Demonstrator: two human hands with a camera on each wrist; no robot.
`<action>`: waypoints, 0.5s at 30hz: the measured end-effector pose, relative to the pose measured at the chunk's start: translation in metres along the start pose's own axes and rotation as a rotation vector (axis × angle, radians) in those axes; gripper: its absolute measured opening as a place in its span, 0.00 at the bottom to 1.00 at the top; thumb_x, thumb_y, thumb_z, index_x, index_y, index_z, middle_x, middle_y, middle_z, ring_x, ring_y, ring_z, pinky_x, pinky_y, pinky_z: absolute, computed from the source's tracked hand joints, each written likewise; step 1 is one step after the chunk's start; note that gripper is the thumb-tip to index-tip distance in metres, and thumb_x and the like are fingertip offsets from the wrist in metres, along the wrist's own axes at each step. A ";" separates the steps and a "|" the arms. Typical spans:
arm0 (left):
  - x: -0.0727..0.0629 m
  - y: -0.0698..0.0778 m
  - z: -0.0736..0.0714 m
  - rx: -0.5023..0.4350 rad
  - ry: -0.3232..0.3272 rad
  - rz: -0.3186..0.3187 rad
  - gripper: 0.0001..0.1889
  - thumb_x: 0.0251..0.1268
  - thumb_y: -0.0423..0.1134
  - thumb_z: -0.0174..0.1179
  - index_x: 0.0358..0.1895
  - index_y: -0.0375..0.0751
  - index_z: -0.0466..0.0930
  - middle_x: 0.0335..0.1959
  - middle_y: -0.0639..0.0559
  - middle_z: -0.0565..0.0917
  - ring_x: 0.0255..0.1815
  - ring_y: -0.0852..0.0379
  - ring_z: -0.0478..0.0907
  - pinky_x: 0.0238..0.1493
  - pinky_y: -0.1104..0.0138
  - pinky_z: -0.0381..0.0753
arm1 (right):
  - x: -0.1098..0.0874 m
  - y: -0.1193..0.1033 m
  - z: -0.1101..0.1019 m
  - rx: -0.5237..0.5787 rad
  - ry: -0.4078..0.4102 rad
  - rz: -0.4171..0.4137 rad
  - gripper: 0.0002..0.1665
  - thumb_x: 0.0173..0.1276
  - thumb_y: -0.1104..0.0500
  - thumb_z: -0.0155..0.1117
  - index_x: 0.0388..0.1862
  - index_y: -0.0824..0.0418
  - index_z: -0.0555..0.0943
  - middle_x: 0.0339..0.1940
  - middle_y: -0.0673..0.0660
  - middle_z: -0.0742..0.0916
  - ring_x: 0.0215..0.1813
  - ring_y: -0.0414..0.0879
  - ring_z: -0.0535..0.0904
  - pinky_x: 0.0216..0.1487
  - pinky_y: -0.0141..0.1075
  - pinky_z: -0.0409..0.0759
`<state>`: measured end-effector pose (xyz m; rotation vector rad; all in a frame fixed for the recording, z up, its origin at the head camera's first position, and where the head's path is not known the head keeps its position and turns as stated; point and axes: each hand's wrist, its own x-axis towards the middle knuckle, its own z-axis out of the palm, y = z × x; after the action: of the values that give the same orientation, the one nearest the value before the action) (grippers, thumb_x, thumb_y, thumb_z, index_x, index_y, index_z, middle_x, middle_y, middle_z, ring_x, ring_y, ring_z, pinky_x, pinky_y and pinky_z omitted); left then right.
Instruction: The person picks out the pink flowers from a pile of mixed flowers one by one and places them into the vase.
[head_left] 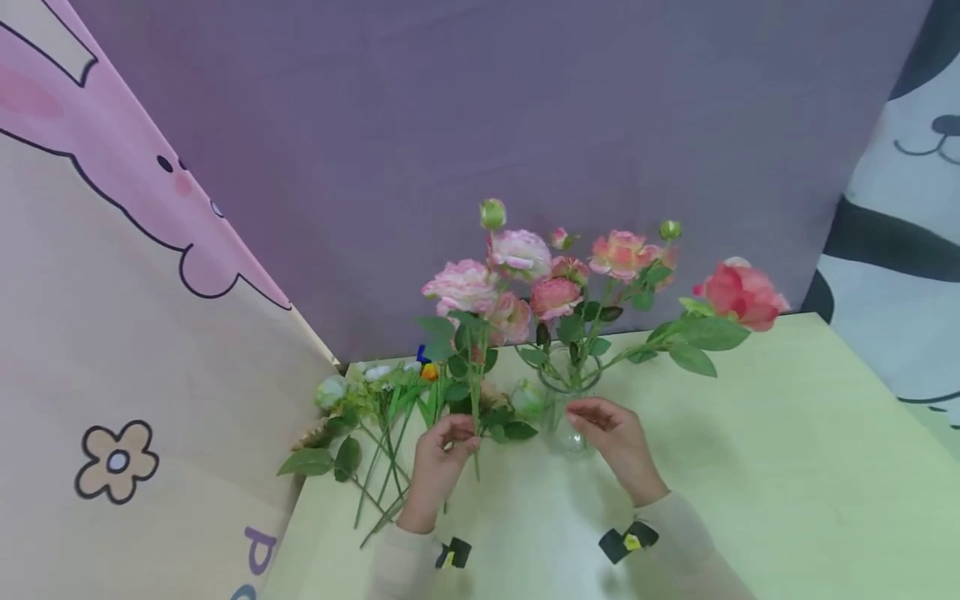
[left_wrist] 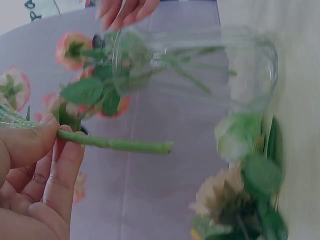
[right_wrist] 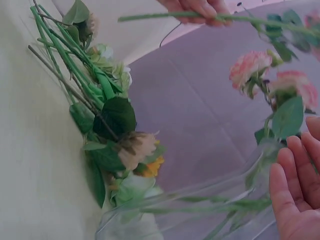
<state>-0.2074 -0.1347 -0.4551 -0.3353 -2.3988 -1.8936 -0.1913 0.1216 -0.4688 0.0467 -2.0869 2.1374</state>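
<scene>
My left hand (head_left: 441,460) pinches the green stem (left_wrist: 120,144) of a pink artificial flower (head_left: 462,287) between thumb and fingers. The spray stands upright, and its cut end sticks out below the hand, left of the glass vase. Clear and holding several stems, the vase (head_left: 553,417) carries coral and pink blooms (head_left: 557,297) above its rim. A large red flower (head_left: 742,293) leans out of it to the right. My right hand (head_left: 617,440) is beside the vase, fingertips overlapping the glass in the head view; in the right wrist view its fingers (right_wrist: 296,172) are loosely extended and hold nothing.
Loose artificial flowers with green stems (head_left: 390,454) lie in a pile on the table's left side. Among them are a beige flower (right_wrist: 136,150), an orange one (head_left: 429,372) and a pale green one (left_wrist: 235,137). A purple-grey cloth (head_left: 480,125) hangs behind the table.
</scene>
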 end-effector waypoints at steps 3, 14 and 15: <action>-0.005 -0.001 0.011 0.028 -0.025 0.022 0.10 0.55 0.26 0.64 0.42 0.33 0.79 0.37 0.41 0.82 0.36 0.61 0.78 0.38 0.70 0.81 | 0.000 -0.002 0.004 0.000 -0.036 -0.026 0.18 0.63 0.61 0.66 0.47 0.74 0.78 0.42 0.57 0.86 0.42 0.39 0.81 0.42 0.30 0.80; -0.008 0.008 0.043 -0.001 -0.070 0.063 0.10 0.54 0.23 0.64 0.40 0.33 0.81 0.38 0.42 0.83 0.37 0.53 0.80 0.35 0.71 0.81 | 0.002 -0.016 0.011 -0.021 -0.092 -0.125 0.15 0.62 0.64 0.66 0.46 0.72 0.80 0.42 0.55 0.86 0.43 0.41 0.82 0.43 0.34 0.82; -0.008 0.010 0.046 -0.004 -0.071 0.060 0.10 0.54 0.22 0.63 0.40 0.32 0.80 0.37 0.41 0.83 0.37 0.52 0.80 0.36 0.71 0.81 | 0.001 -0.017 0.011 -0.023 -0.099 -0.129 0.15 0.62 0.65 0.65 0.46 0.72 0.80 0.43 0.57 0.86 0.44 0.41 0.82 0.44 0.34 0.82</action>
<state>-0.1939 -0.0889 -0.4581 -0.4762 -2.3997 -1.8930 -0.1915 0.1109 -0.4515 0.2814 -2.0986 2.0752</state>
